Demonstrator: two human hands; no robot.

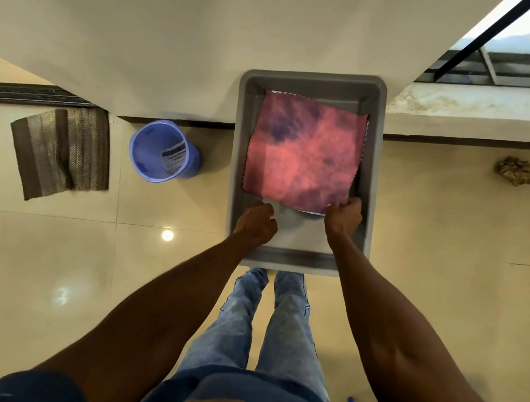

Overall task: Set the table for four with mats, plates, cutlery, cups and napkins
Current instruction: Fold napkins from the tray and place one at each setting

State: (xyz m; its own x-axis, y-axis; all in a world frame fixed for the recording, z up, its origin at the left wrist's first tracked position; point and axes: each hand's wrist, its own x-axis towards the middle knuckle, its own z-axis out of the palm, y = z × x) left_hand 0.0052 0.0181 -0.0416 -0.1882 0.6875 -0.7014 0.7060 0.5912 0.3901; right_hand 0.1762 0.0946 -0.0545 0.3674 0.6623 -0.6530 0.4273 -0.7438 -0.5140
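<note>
Two bare arms reach up from the bottom of the frame, over legs in blue jeans (pixel 263 319) at lower centre. The hands sit apart at the near end of a grey plastic tub (pixel 293 260) in the middle of the frame. The left hand (pixel 256 221) is curled over the tub's near left wall; whether it grips anything I cannot tell. The right hand (pixel 343 217) pinches the near right corner of a pink and purple mottled cloth mat (pixel 305 152), which lies inside the tub and fills most of it. The tub rests on the glossy cream floor tiles (pixel 83 279). Left of it stands a blue bucket (pixel 163 153), and further left lies a brown striped floor mat (pixel 61 151). A crumpled brownish wad (pixel 516 170) lies at right.
</note>
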